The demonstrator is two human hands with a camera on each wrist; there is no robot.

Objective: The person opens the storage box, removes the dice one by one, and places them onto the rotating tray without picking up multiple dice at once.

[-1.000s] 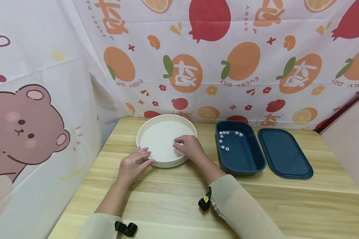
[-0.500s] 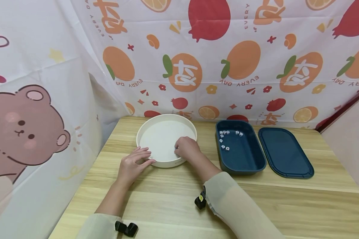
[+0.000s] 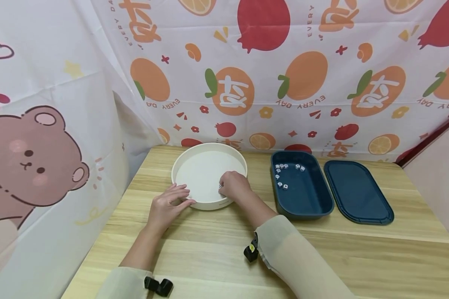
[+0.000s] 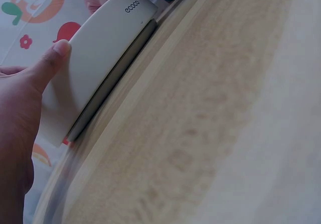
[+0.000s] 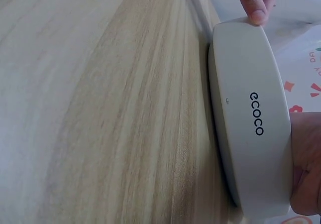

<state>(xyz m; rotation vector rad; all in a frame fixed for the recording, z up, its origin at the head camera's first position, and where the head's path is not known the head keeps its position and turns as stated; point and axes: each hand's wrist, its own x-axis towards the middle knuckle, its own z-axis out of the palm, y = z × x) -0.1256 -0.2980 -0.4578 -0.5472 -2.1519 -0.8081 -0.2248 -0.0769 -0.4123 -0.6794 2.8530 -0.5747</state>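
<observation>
A round white tray (image 3: 200, 170) stands on the table, marked "ecoco" on its outer wall (image 5: 246, 128). My left hand (image 3: 167, 207) holds its near left rim, the thumb (image 4: 52, 58) on the outer wall and the other fingers reaching over the edge. Inside the tray, at the right side, my right hand (image 3: 235, 185) pinches a small white die (image 3: 220, 186) low over the floor. Its fingertips mostly cover the die. In the right wrist view the tray wall hides those fingers.
Right of the tray stands a dark blue box (image 3: 303, 201) with several white dice (image 3: 285, 187) along its left and far sides. Its flat blue lid (image 3: 359, 193) lies beside it. A fruit-print cloth (image 3: 194, 120) hangs behind the wooden table (image 3: 202, 257).
My right hand has lowered the die toward the tray's near right part, turning so its knuckles cover more of it. Over the last half second it barely moves. The left hand stays put.
</observation>
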